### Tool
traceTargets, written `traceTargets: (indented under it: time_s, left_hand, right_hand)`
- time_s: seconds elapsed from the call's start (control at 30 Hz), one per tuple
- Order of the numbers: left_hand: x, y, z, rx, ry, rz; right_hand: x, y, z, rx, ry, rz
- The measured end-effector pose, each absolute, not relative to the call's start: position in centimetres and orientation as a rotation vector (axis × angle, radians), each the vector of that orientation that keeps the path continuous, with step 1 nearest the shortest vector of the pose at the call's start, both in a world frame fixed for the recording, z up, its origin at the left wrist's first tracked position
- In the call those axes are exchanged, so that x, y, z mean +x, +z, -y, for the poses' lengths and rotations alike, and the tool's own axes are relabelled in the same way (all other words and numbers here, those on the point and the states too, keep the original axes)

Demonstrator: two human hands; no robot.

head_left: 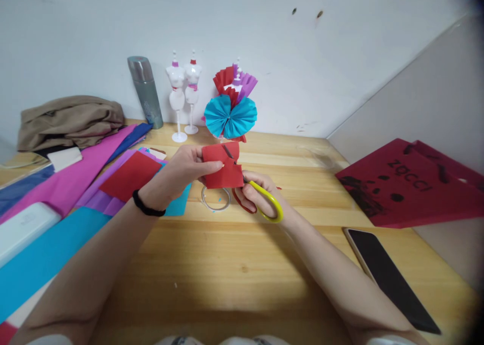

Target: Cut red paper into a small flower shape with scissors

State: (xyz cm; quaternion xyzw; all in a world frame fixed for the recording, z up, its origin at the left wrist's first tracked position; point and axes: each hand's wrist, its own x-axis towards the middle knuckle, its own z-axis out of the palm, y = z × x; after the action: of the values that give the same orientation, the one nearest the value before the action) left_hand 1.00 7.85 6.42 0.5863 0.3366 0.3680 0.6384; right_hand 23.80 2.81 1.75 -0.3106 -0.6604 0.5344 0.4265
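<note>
Pinched between the thumb and fingers of my left hand [185, 166] is a small piece of red paper [223, 178], held up above the table. A cut runs into its right side, where one dark scissor blade shows across the front. My right hand [260, 186] grips the scissors [274, 211], which have yellow handles, with the blades on the red paper. A strip of red [244, 204] hangs beside the right fingers. Below the paper lies a thin ring [215, 198] with tiny blue scraps around it.
White mannequins [177, 95] stand at the back, one behind a blue pleated paper bow [230, 117]. A grey bottle [145, 93], brown cloth [71, 120] and coloured sheets [86, 183] lie left. A red bag [408, 183] and a phone [389, 279] are right.
</note>
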Motion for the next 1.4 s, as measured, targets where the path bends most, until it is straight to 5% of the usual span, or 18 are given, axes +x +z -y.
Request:
traceTargets:
  time_s: [1.4]
  left_hand:
    - [0.3, 7.3, -7.9, 1.351, 0.892, -0.738]
  right_hand:
    - [24.1, 0.6, -3.0, -0.779, 1.394, 1.602]
